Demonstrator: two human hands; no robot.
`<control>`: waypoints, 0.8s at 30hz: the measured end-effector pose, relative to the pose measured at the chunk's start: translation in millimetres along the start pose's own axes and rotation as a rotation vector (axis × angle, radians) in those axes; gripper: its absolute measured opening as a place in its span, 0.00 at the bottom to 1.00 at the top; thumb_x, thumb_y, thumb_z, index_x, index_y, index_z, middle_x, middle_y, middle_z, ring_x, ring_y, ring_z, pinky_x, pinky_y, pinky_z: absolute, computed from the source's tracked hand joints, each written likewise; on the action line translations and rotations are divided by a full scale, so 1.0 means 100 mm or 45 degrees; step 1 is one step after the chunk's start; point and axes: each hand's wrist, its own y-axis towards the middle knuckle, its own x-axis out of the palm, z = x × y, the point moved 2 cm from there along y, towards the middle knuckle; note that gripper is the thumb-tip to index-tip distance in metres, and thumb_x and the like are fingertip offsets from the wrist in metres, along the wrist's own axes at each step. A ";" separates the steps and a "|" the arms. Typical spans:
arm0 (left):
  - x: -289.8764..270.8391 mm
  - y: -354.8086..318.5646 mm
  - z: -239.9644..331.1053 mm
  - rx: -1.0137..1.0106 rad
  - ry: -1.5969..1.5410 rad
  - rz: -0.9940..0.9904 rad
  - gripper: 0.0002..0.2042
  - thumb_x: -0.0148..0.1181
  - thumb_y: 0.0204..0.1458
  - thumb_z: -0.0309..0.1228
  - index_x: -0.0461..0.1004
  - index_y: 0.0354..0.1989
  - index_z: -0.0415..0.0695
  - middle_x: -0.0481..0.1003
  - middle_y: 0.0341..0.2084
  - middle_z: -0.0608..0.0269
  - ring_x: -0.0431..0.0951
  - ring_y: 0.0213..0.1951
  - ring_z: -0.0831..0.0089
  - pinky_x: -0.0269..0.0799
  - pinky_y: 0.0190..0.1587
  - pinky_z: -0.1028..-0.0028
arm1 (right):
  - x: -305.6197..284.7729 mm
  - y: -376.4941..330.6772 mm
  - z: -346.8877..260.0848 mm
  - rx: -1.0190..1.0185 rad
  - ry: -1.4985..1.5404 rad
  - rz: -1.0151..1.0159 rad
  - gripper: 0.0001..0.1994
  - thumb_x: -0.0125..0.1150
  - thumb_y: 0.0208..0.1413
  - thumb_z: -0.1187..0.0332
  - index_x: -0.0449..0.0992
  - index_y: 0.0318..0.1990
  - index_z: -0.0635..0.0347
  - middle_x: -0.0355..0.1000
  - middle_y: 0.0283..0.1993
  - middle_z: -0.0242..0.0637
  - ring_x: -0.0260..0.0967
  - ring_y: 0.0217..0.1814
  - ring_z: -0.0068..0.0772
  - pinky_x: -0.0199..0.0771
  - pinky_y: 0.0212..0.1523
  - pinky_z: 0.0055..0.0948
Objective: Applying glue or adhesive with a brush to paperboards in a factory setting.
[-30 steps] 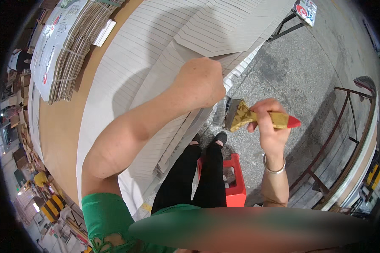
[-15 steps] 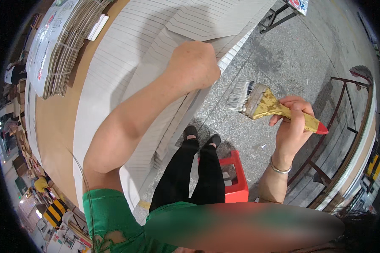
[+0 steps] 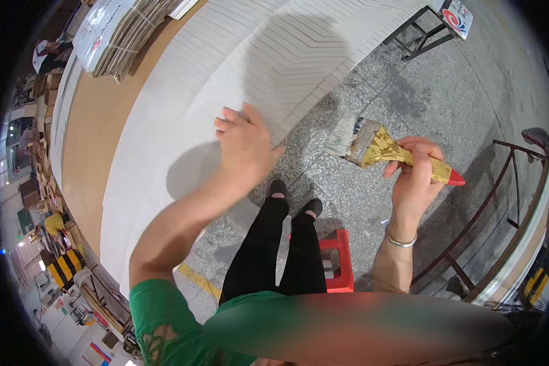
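My right hand (image 3: 416, 177) is closed round the handle of a wide flat paintbrush (image 3: 378, 148). Its handle is yellow, flaked and red-tipped, and whitish stuff coats the bristles, which point left over the floor. My left hand (image 3: 244, 145) has its fingers apart and holds nothing. It is over the near part of the white sheets (image 3: 158, 134), close to their right edge; whether it touches them I cannot tell. Farther off, overlapping sheets (image 3: 299, 52) lie fanned out, their stepped edges showing as many parallel lines.
The sheets lie on a brown board (image 3: 85, 165). A tied bundle of flat cardboard (image 3: 119, 43) rests at the far left. A red plastic stool (image 3: 346, 262) stands by my legs. There is a dark-legged bench (image 3: 418, 36) far right, a rusty metal frame (image 3: 479, 213) nearer, and a person (image 3: 46, 56) far left.
My left hand has come nearer and opened from a fist. The stepped sheet edges that ran along the near right side no longer show there. The brush has barely moved.
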 end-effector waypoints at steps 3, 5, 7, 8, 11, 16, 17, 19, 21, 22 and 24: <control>-0.28 0.07 -0.12 0.163 -0.311 -0.248 0.44 0.62 0.39 0.47 0.50 0.52 0.20 0.59 0.44 0.17 0.66 0.44 0.33 0.65 0.49 0.58 | 0.00 0.00 0.06 0.038 -0.067 -0.007 0.07 0.44 0.53 0.75 0.66 0.28 0.70 0.68 0.31 0.46 0.63 0.15 0.27 0.64 0.16 0.22; -0.20 0.07 -0.11 0.207 -0.469 -0.409 0.39 0.62 0.40 0.42 0.52 0.51 0.20 0.59 0.43 0.17 0.67 0.43 0.33 0.66 0.48 0.58 | 0.06 0.03 0.12 0.042 0.007 0.015 0.07 0.45 0.54 0.74 0.66 0.28 0.70 0.68 0.31 0.45 0.63 0.15 0.27 0.64 0.15 0.22; 0.06 0.01 -0.06 0.103 0.015 0.237 0.25 0.56 0.40 0.31 0.60 0.43 0.22 0.66 0.35 0.23 0.71 0.37 0.39 0.69 0.41 0.58 | 0.15 0.03 0.16 0.056 0.081 0.032 0.07 0.45 0.54 0.74 0.66 0.28 0.70 0.68 0.30 0.45 0.63 0.15 0.27 0.64 0.15 0.22; -0.03 0.04 -0.11 0.121 0.007 0.238 0.25 0.56 0.40 0.31 0.60 0.43 0.22 0.66 0.35 0.23 0.71 0.37 0.39 0.69 0.41 0.58 | 0.20 0.04 0.15 0.038 0.058 0.074 0.08 0.45 0.55 0.73 0.67 0.28 0.70 0.68 0.30 0.45 0.63 0.14 0.27 0.64 0.15 0.22; -0.26 0.13 -0.27 0.254 -0.655 -0.154 0.15 0.51 0.38 0.25 0.64 0.33 0.24 0.69 0.24 0.32 0.72 0.31 0.43 0.68 0.37 0.58 | 0.26 0.13 0.18 -0.033 -0.001 0.133 0.08 0.46 0.55 0.72 0.67 0.28 0.70 0.68 0.28 0.44 0.63 0.15 0.27 0.64 0.15 0.22; -0.34 0.13 -0.34 0.440 -0.708 -0.144 0.11 0.49 0.39 0.24 0.65 0.27 0.26 0.69 0.20 0.35 0.72 0.30 0.44 0.67 0.36 0.58 | 0.45 0.18 0.31 -0.030 -0.130 0.052 0.07 0.49 0.54 0.73 0.67 0.28 0.69 0.68 0.26 0.42 0.65 0.16 0.26 0.64 0.17 0.21; -0.33 0.14 -0.36 0.440 -0.715 -0.141 0.11 0.49 0.39 0.24 0.65 0.27 0.26 0.69 0.20 0.35 0.72 0.30 0.44 0.67 0.36 0.58 | 0.49 0.15 0.34 0.010 -0.152 -0.041 0.07 0.49 0.53 0.74 0.67 0.28 0.69 0.68 0.26 0.42 0.65 0.16 0.26 0.64 0.16 0.21; -0.31 0.15 -0.37 0.485 -0.715 -0.118 0.10 0.49 0.39 0.24 0.65 0.26 0.26 0.70 0.20 0.35 0.72 0.29 0.43 0.67 0.36 0.58 | 0.50 0.07 0.35 0.018 -0.305 -0.083 0.09 0.46 0.55 0.71 0.67 0.30 0.71 0.68 0.29 0.43 0.65 0.16 0.28 0.64 0.15 0.23; -0.37 0.15 -0.37 0.508 -0.731 -0.148 0.10 0.49 0.39 0.24 0.66 0.25 0.26 0.70 0.20 0.35 0.72 0.29 0.43 0.67 0.36 0.59 | 0.50 0.08 0.26 -0.080 -0.274 0.007 0.10 0.47 0.55 0.70 0.67 0.29 0.70 0.69 0.29 0.42 0.65 0.16 0.28 0.64 0.15 0.22; -0.38 0.15 -0.36 0.528 -0.739 -0.173 0.09 0.49 0.39 0.24 0.66 0.25 0.26 0.70 0.20 0.35 0.73 0.29 0.43 0.67 0.36 0.59 | 0.53 0.14 0.22 -0.092 -0.231 0.108 0.06 0.49 0.54 0.74 0.67 0.29 0.69 0.69 0.26 0.41 0.66 0.17 0.25 0.66 0.15 0.21; -0.36 0.17 -0.35 0.541 -0.735 -0.142 0.09 0.50 0.39 0.24 0.66 0.25 0.27 0.70 0.20 0.36 0.73 0.29 0.44 0.67 0.36 0.59 | 0.52 0.13 0.24 -0.060 -0.267 0.041 0.06 0.49 0.54 0.74 0.67 0.28 0.69 0.69 0.26 0.41 0.66 0.17 0.25 0.66 0.15 0.21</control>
